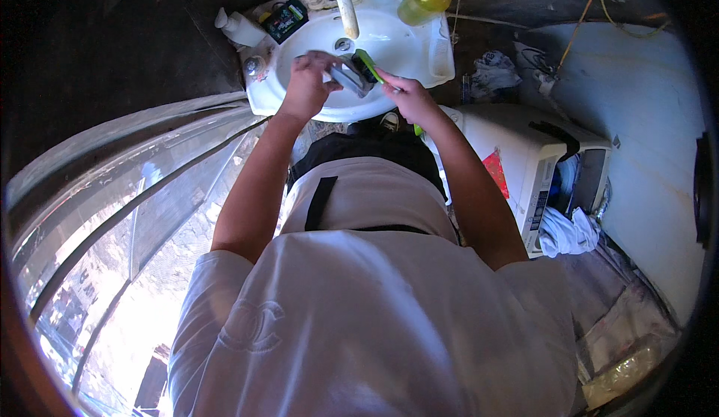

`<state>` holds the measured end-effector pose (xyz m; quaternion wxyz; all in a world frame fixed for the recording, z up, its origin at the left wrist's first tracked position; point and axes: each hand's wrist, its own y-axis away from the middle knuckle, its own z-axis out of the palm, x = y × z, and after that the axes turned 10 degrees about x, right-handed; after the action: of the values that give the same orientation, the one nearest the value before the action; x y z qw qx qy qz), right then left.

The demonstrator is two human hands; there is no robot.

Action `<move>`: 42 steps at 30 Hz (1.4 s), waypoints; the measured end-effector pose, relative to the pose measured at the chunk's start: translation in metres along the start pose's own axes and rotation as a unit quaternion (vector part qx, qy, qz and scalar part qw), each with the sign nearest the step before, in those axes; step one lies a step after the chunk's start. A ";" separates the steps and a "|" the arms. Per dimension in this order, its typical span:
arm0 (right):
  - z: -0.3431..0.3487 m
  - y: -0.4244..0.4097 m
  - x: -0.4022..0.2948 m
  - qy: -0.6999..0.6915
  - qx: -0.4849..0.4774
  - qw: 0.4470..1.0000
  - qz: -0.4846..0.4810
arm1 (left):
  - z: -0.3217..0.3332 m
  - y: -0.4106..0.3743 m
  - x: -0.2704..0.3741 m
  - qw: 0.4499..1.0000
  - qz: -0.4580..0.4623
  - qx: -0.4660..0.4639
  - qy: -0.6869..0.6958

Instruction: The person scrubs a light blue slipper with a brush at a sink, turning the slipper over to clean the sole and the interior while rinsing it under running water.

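Note:
Over the white ceramic washbasin [401,57], my left hand [310,77] grips a pale grey object [349,82], blurred and partly covered by the fingers, so its exact kind is unclear. My right hand [409,98] is closed around the handle of a green brush [365,59] with dark bristles. The bristles lie against or very close to the grey object's right side. Below the palm, the end of the green handle shows. Just behind both hands are the metal drain [342,44] and the whitish faucet spout [344,10].
A yellow pump bottle [422,4] stands at the basin's back right. On the left rim are a white bottle [242,28], a dark box [285,20] and a small glass-like item [254,66]. A washing machine [494,142] with cloth [567,231] hanging out stands to the right.

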<state>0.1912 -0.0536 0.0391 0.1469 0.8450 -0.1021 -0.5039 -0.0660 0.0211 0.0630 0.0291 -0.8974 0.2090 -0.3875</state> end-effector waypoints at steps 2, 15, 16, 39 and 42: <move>-0.011 0.001 -0.029 -0.031 -0.023 0.996 0.085 | 0.009 0.008 -0.003 0.989 -0.128 0.063 0.029; -0.039 0.015 -0.027 -0.129 0.040 0.964 0.229 | 0.082 0.014 0.014 0.949 -0.129 -0.026 0.286; -0.040 0.016 -0.029 -0.118 0.041 0.966 0.228 | 0.084 0.011 0.013 0.962 -0.118 -0.026 0.245; -0.041 0.054 -0.094 0.484 0.111 0.868 -0.009 | 0.144 -0.023 0.004 0.916 -0.297 0.040 0.267; -0.036 0.062 -0.066 0.498 0.102 0.860 -0.045 | 0.123 -0.042 0.051 0.941 -0.315 -0.055 0.111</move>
<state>0.1901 -0.0853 0.1313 0.0678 0.9973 -0.0279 -0.0083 0.0668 0.0253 0.0211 -0.1673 -0.8690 -0.0616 -0.4615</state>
